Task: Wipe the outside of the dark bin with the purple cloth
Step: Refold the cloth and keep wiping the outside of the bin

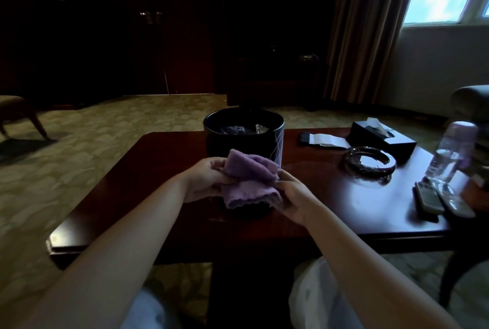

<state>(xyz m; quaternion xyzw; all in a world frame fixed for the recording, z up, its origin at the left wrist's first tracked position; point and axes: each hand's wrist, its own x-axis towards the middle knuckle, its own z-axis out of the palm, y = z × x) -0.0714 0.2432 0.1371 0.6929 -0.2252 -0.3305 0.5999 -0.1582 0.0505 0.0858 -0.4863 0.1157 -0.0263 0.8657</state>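
A: From the head view, where is the dark bin (243,133) relative to the hands?

B: Straight ahead on the table (330,209), upright, just beyond both hands. The purple cloth (248,178) hangs between them, in front of the bin's near wall.

A: And the grips?

B: The left hand (206,179) has thumb and fingers curled over the cloth's left edge; the right hand (292,193) pinches its right edge. Neither hand looks clearly nearer, so I'd judge the wipe starts by pushing the cloth forward.

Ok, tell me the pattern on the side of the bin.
The dark bin shows thin pale crossing lines on its right side, seen in the head view.
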